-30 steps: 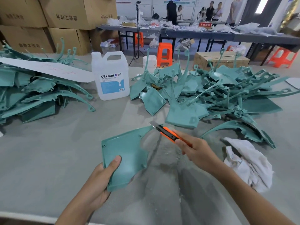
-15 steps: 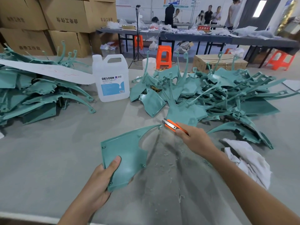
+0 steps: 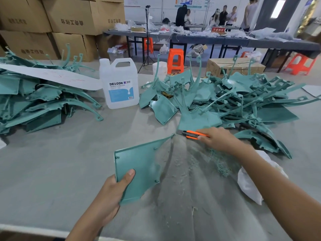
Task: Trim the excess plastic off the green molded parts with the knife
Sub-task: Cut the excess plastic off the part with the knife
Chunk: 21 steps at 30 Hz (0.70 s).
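Note:
My left hand (image 3: pixel 111 192) grips the near corner of a flat green molded part (image 3: pixel 139 164), thumb on top. The part tapers to a thin point at its far right. My right hand (image 3: pixel 218 140) holds an orange utility knife (image 3: pixel 191 133), and the blade tip sits at that pointed end of the part. Green plastic shavings (image 3: pixel 220 164) lie on the grey table below my right forearm. A large heap of green parts (image 3: pixel 234 101) is behind the knife. A second heap of green parts (image 3: pixel 34 101) lies at the far left.
A white DEXCON jug (image 3: pixel 119 84) stands between the two heaps. A white rag (image 3: pixel 250 183) lies under my right forearm. Cardboard boxes (image 3: pixel 69 20) are stacked at the back left; orange stools and long tables with people stand behind.
My right hand has carried the knife up along the part's curved edge to its pointed far tip. My left hand keeps the same hold on the part.

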Available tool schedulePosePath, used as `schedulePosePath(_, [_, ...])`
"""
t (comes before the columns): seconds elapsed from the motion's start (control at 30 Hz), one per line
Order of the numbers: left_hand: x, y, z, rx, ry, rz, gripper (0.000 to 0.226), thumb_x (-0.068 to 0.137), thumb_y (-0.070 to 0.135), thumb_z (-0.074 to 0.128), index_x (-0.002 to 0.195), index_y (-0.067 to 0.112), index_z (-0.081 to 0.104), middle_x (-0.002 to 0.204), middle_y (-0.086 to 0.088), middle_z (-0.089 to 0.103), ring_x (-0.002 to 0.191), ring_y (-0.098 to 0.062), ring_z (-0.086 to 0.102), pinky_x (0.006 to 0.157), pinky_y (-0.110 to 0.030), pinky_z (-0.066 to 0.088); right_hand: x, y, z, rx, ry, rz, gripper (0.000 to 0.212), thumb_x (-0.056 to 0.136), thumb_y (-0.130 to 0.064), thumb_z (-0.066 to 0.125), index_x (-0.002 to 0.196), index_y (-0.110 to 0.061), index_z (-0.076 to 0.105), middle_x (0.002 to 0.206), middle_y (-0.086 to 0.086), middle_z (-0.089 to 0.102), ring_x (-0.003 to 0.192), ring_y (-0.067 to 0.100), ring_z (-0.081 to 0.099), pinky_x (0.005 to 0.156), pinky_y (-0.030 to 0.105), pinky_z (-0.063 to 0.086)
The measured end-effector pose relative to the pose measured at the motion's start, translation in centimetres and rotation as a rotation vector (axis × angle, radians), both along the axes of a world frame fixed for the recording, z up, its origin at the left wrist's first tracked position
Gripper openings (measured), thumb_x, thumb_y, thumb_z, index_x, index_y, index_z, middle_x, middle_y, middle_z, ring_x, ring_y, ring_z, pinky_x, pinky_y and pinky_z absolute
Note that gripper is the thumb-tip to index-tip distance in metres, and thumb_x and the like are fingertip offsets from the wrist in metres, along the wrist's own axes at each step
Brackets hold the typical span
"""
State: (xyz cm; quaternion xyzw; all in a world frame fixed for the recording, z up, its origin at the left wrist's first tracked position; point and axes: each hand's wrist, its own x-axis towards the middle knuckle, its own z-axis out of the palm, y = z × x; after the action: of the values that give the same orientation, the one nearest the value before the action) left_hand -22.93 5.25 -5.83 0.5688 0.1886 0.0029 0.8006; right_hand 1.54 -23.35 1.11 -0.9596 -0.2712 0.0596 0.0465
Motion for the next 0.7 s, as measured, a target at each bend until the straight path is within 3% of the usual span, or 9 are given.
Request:
schedulePosePath(0.07, [-0.1,0.3,0.2,-0.057,0.034,0.031,0.049,0.086,0.037,0.065,0.122,0.003,0.067,0.116,-0.023,0.071,0.101,-0.04,0.071,0.074,-0.041,0.062,-1.2,-0.5,-1.3,0.156,-0.025,-0.037,0.031,0.104,-0.044,0.044,0.127,-0.032,0.062,0.088,-0.009,0.069,0.071,0.005,0.059,0.062,0.028,0.048])
schedulePosePath(0.17, [-0.7,0.6,1.0,-0.112,0.114,-0.077,0.04,0.092,0.048,0.056,0.109,0.018,0.076,0.115,-0.024,0.071,0.099,-0.046,0.07,0.073,-0.049,0.062,-3.5,-1.8,-2.8,0.504,-0.025,-0.141,0.028,0.104,-0.042,0.048,0.129,-0.042,0.06,0.07,-0.02,0.066,0.059,0.001,0.059,0.052,0.026,0.041])
schedulePosePath(0.27, [-1.4,0.8,1.7,-0.085,0.116,-0.106,0.032,0.089,0.042,0.061,0.106,0.018,0.076,0.109,-0.027,0.071,0.085,-0.044,0.073,0.054,-0.039,0.062,-5.7,-3.0,-3.9,0.704,0.039,-0.227,0.028,0.103,-0.043,0.05,0.125,-0.058,0.058,0.069,-0.016,0.065,0.051,0.002,0.055,0.055,0.027,0.044])
schedulePosePath(0.33, [-1.6,1.6,2.3,0.035,0.034,-0.107,0.037,0.08,0.023,0.072,0.114,0.008,0.07,0.105,-0.028,0.072,0.078,-0.039,0.074,0.048,-0.03,0.057,-7.0,-3.7,-4.4,0.778,0.055,-0.263,0.029,0.103,-0.041,0.051,0.117,-0.065,0.059,0.066,-0.008,0.064,0.048,0.003,0.051,0.053,0.029,0.044])
schedulePosePath(0.4, [-1.5,3.1,3.5,0.255,-0.078,-0.066,0.049,0.063,0.012,0.087,0.108,0.008,0.071,0.096,-0.022,0.074,0.073,-0.028,0.073,0.048,-0.023,0.052,-8.1,-4.4,-4.6,0.831,0.057,-0.288,0.033,0.103,-0.038,0.052,0.115,-0.067,0.059,0.063,-0.004,0.062,0.047,0.004,0.049,0.051,0.029,0.044])
schedulePosePath(0.53, [-2.0,7.2,9.2,0.505,-0.354,0.253,0.047,0.063,0.048,0.09,0.103,0.025,0.076,0.087,0.003,0.075,0.069,-0.006,0.062,0.06,-0.014,0.05,-9.7,-5.3,-4.7,0.931,0.091,-0.314,0.031,0.103,-0.034,0.053,0.116,-0.06,0.064,0.063,0.0,0.06,0.045,0.008,0.047,0.045,0.029,0.041])
schedulePosePath(0.6, [-2.0,9.9,11.7,0.512,-0.416,0.427,0.049,0.082,0.048,0.078,0.121,0.019,0.069,0.113,-0.003,0.073,0.098,-0.021,0.07,0.085,-0.037,0.06,-10.4,-5.4,-4.5,0.972,0.107,-0.324,0.031,0.103,-0.033,0.054,0.116,-0.059,0.064,0.063,0.002,0.061,0.043,0.013,0.048,0.043,0.027,0.041])
schedulePosePath(0.67, [-1.1,12.0,13.4,0.648,-0.382,0.534,0.055,0.092,0.051,0.069,0.132,0.013,0.058,0.133,-0.014,0.063,0.121,-0.038,0.061,0.098,-0.064,0.05,-10.9,-5.1,-4.2,1.019,0.124,-0.348,0.032,0.103,-0.031,0.056,0.113,-0.059,0.066,0.061,0.002,0.06,0.043,0.014,0.046,0.041,0.025,0.039])
schedulePosePath(0.7, [-0.7,12.0,14.4,0.707,-0.382,0.544,0.058,0.092,0.057,0.065,0.132,0.015,0.058,0.135,-0.012,0.062,0.124,-0.037,0.059,0.1,-0.065,0.047,-11.2,-4.9,-4.1,1.046,0.14,-0.366,0.032,0.103,-0.029,0.056,0.113,-0.057,0.067,0.06,0.002,0.058,0.042,0.015,0.045,0.04,0.025,0.038])
